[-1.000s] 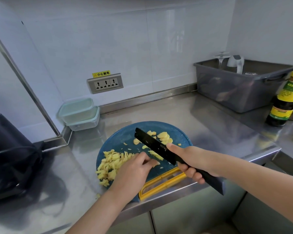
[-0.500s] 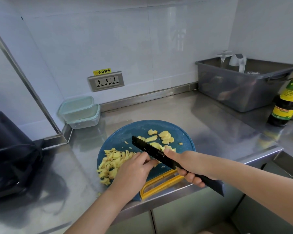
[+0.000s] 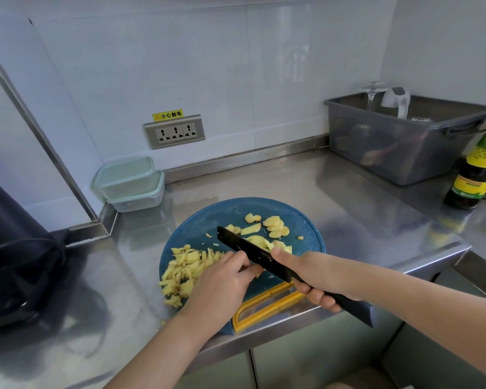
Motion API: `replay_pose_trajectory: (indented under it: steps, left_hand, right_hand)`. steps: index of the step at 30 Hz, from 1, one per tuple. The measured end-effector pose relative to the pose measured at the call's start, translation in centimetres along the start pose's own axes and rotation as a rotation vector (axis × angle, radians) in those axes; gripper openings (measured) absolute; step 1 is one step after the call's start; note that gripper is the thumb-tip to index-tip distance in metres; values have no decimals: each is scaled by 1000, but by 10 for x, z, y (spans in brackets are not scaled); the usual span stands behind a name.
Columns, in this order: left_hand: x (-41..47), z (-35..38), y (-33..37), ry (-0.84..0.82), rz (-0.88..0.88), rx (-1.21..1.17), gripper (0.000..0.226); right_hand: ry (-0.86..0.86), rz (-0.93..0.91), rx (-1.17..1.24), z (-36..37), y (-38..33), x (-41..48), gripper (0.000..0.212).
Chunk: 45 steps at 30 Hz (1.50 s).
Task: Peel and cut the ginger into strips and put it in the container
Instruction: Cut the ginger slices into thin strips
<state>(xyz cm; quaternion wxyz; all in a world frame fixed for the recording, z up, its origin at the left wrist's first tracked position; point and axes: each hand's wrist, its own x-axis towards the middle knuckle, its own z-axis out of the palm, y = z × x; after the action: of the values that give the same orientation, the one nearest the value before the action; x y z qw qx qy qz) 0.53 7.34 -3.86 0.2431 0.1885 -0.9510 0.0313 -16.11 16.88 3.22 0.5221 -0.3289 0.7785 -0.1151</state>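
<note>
Steel counter [image 3: 264, 178], blue cutting board [image 3: 202, 223] at its front edge. Right hand [image 3: 312, 276] wraps the black knife [image 3: 244, 245], blade angled across the board. Left hand [image 3: 222, 279] curls its fingertips onto a ginger piece [image 3: 260, 273] against the blade. Ginger strips [image 3: 185, 265] piled left, ginger slices [image 3: 275, 228] beyond the blade, stacked containers [image 3: 129, 181] back in the corner.

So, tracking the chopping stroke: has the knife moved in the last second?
Yes. Against the blue board, the knife has come down toward the person: its tip showed above the loose ginger slices, now level with them.
</note>
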Motion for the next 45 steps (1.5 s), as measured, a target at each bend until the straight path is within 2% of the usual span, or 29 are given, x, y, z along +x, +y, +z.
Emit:
replay_pose_trajectory:
  steps: [5,8,12,13,15,17,20,23,27,32,35,38,42,45]
  left_hand:
    - [0,2,0,-23,-13,-9,37]
    - [1,3,1,-25,-12,-26,36]
    - [1,2,1,-14,-11,-31,42]
    - [1,2,2,-9,-19,-34,42]
    - [-1,2,3,6,-33,-51,41]
    - [-2,2,3,27,-49,-83,40]
    - [-4,0,4,59,-80,-144,32]
    - [-6,-3,1,52,-63,-173,26]
    - [-7,-4,-8,20,-35,-165,22]
    - [0,-6,-13,-22,-152,-172,23]
    - [1,-7,-10,-22,-82,-123,26]
    - [2,-8,-9,2,-54,-171,20]
    - [1,-5,-8,7,-59,-179,24]
    - [2,-6,-6,47,-43,-200,16]
  right_hand:
    - [107,151,-213,18,-20,3,86]
    - [115,149,-249,23,-29,5,87]
    - [214,35,-271,28,-40,9,83]
    - [242,-8,-271,29,-37,10,77]
    - [295,-140,-157,28,-32,15,47]
    - [235,-142,-51,22,-29,13,40]
    - [107,-61,7,6,-18,5,62]
    - [27,-78,94,-8,-4,-2,66]
    - [19,-116,104,-13,2,-10,68]
    - [16,-106,87,-3,4,-8,68]
    - [26,-98,65,3,0,-6,67]
    - [6,-70,62,7,-3,-4,66]
    - [-4,-38,54,8,-5,-2,67]
    - [-12,-45,51,7,-5,-2,67]
